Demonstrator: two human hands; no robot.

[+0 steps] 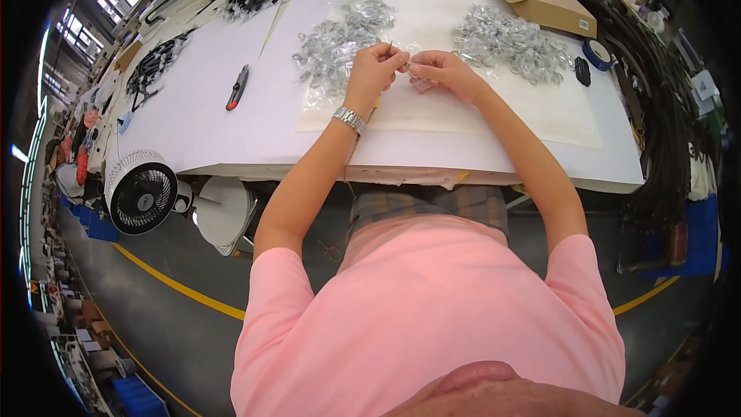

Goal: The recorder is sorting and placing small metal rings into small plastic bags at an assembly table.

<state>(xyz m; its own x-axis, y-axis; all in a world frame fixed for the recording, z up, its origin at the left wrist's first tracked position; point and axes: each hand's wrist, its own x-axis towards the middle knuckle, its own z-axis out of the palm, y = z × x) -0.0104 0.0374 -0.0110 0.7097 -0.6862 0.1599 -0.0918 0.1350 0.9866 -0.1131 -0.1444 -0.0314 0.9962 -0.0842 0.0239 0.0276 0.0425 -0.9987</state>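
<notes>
My left hand (pixel 374 73) and my right hand (pixel 448 73) meet over the table, fingers closed in pinches with the tips almost touching. A tiny greyish piece (pixel 407 66) sits between the fingertips, too small to name. From the top of my left fingers pokes a thin dark tip (pixel 390 47). Below my right fingers shows a bit of clear plastic (pixel 421 84); whether it is held or lies on the table I cannot tell. Piles of small clear-wrapped pieces lie on both sides, a left pile (pixel 332 42) and a right pile (pixel 513 42).
The white table (pixel 208 123) carries a box cutter (pixel 238 87), black cords (pixel 158 66), a cardboard box (pixel 540 4), a blue tape roll (pixel 597 54) and a black object (pixel 582 71). A fan (pixel 143 197) stands at the table's left front edge, near a white stool (pixel 222 212).
</notes>
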